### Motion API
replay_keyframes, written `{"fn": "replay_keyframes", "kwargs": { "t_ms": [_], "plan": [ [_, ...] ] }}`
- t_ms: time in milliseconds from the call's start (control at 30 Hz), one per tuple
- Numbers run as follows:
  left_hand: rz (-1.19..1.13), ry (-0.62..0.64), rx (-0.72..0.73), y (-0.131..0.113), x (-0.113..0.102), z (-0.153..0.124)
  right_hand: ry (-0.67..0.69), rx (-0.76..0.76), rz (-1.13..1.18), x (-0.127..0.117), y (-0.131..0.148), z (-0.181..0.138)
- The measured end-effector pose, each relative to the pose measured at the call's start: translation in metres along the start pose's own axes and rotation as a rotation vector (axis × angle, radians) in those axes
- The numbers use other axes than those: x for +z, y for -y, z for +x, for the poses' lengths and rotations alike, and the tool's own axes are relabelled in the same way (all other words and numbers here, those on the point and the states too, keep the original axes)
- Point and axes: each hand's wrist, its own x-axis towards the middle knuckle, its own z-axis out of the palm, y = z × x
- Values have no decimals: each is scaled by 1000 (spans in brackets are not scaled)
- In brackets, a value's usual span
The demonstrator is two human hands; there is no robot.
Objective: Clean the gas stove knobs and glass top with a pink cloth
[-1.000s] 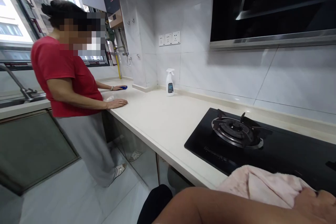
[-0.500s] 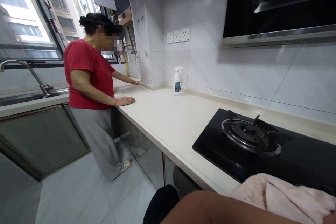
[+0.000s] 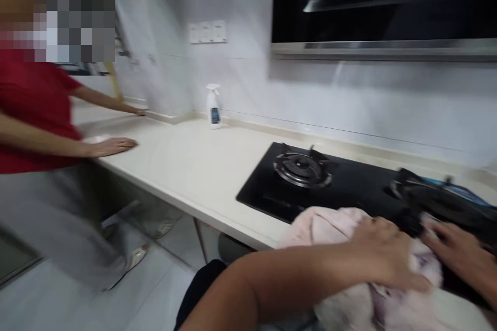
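Note:
A pale pink cloth (image 3: 326, 225) with darker stains lies bunched over the front of the black gas stove (image 3: 252, 196) and the counter edge. My left hand (image 3: 388, 253) presses on the cloth from above, its fingers curled into the folds. Just to its right, my right hand (image 3: 458, 248) has its thumb and fingers closed on another part of the same cloth, beside the right burner (image 3: 430, 194). Motion blurs both hands somewhat. The left burner (image 3: 303, 168) stands beyond the cloth.
A white spray bottle (image 3: 214, 108) stands upright by the wall on the pale counter (image 3: 174, 160). At left, a person in a red shirt (image 3: 34, 103) rests both hands on the counter. A dark range hood (image 3: 380, 5) hangs over the stove. Something flat and blue (image 3: 462, 189) lies behind the right burner.
My view has swung right and down. Both my hands, the right burner and more of the cloth now show; before, only my left forearm and part of the cloth were plain.

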Motion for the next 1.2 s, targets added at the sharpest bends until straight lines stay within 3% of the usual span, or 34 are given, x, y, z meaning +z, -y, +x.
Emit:
{"fn": "replay_keyframes", "kwargs": {
  "t_ms": [67, 167, 467, 667, 900, 1200],
  "plan": [
    [22, -21, -29, -2, -11, -7, 101, 82, 31, -9, 9, -5],
    [38, -41, -69, -4, -15, -8, 127, 130, 51, -18, 30, -5],
    [70, -37, -143, -10, -12, -6, 275, 40, 169, -41, 42, -13],
    [109, -21, -142, -10, -9, -6, 202, 174, -12, -30, 51, -3],
    [121, -3, -108, -9, -8, -7, 123, 204, -157, -21, 63, 1],
    [174, -27, -120, -11, -1, -2, 152, 244, -54, -24, 59, 2]
  ]
}}
